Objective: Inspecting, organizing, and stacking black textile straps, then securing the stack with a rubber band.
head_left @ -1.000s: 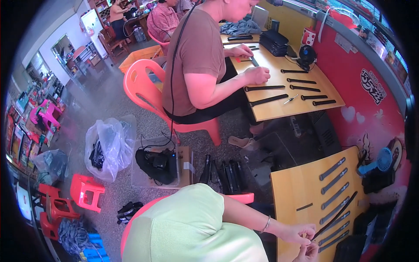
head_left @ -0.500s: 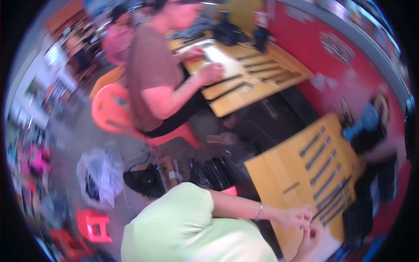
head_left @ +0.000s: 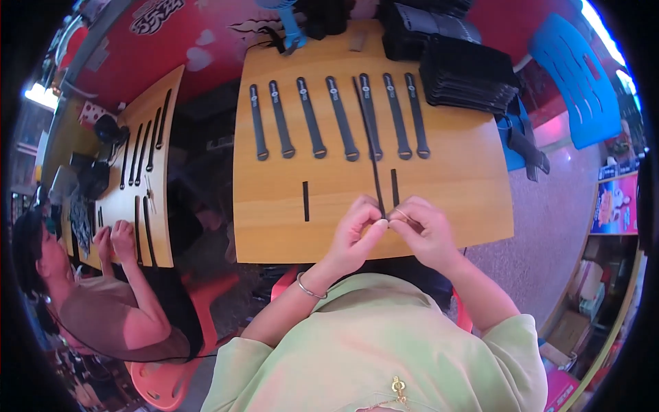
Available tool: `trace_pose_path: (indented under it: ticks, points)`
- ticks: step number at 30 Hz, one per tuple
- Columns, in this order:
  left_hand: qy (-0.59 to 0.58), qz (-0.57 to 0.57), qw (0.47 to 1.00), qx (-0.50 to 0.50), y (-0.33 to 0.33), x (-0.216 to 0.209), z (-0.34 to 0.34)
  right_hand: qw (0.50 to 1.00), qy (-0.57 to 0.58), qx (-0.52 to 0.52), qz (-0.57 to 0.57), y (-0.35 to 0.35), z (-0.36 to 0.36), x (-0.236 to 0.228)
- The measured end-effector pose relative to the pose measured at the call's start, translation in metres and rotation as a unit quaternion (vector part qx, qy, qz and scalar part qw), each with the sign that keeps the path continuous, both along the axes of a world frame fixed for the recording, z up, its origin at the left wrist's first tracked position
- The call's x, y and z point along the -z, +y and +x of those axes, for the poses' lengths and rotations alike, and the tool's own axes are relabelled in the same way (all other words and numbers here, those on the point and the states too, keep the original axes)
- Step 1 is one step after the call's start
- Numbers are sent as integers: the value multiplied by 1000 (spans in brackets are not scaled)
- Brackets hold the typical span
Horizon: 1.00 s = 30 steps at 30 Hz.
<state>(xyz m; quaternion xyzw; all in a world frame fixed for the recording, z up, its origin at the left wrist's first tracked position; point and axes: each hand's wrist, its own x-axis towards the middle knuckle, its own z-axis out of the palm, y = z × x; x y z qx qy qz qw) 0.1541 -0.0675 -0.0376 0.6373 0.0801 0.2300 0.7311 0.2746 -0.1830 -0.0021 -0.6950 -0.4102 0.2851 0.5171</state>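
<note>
My left hand (head_left: 357, 233) and my right hand (head_left: 424, 228) meet above the near edge of a light wood table (head_left: 343, 244), fingers pinched together. Between the fingertips they hold the near end of a long, thin black strip (head_left: 375, 172). The strip stretches away from me and crosses over one of several dark straps. These straps, such as a dark strap (head_left: 309, 118), lie in a row, each with a rounded far end and a small slot at the near end. A short black strip (head_left: 395, 187) lies just beyond my right hand, and another short black strip (head_left: 306, 201) rests further left.
Stacked black flat pieces (head_left: 470, 75) occupy the table's far right corner. A blue fan (head_left: 291, 26) stands at the far edge. To the right is a blue chair (head_left: 576, 82). On the left, a co-worker (head_left: 117, 302) sits at another table (head_left: 159, 206) holding more black straps.
My view has swung from the co-worker's side to face my own table. Both hands were close together over the table before and are still together, now showing the thin strip between them.
</note>
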Motion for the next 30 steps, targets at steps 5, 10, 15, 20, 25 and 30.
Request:
trace_pose_path:
  ticks: [5,10,15,20,25,30]
  points:
    - [-13,-45,998,-46,-9,0,2,995,20,68,75,1,-11,4]
    - [4,-76,996,-47,-6,4,-4,991,-83,58,82,8,-9,1]
    - [31,-100,991,-80,-7,0,-1,960,-254,45,105,16,-5,-2]
    - [65,-9,993,-102,-5,3,1,934,-345,54,72,19,-7,-1]
    - [50,-98,991,-77,-2,-8,5,950,-295,70,79,23,-4,3]
    - [39,-130,990,-46,5,-12,5,969,-236,45,64,23,1,-4]
